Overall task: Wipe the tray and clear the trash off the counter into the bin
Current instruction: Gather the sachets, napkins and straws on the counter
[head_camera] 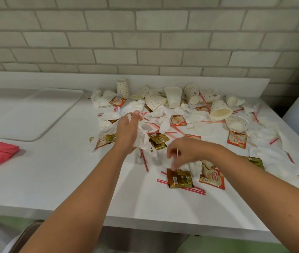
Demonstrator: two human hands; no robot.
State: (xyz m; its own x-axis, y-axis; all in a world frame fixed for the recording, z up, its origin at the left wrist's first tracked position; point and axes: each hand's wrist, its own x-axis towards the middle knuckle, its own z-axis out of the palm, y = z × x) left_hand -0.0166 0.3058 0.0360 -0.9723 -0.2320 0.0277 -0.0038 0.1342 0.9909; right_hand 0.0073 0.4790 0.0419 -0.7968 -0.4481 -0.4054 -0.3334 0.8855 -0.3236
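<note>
Left hand [128,129] grips crumpled napkins [143,141]. Right hand [185,150], seemingly pinching a thin stick [177,152], is nearer the gold sachet [179,178], which lies just bodyward of it.

Left grip [128,128] extended forward, fingers curled closed; right grip [183,152] nearer, fingertips pinched together, pointing down.

Two bare forearms rise from the lower corners of the frame, uncovered from the bottom edge up to the wrists. The left hand [126,130], near the centre, and the right hand [187,150], just lower right of it, are bare too. The right hand's fingers are blurred. A small dark spot [289,215] marks the right forearm, at lower right.
</note>
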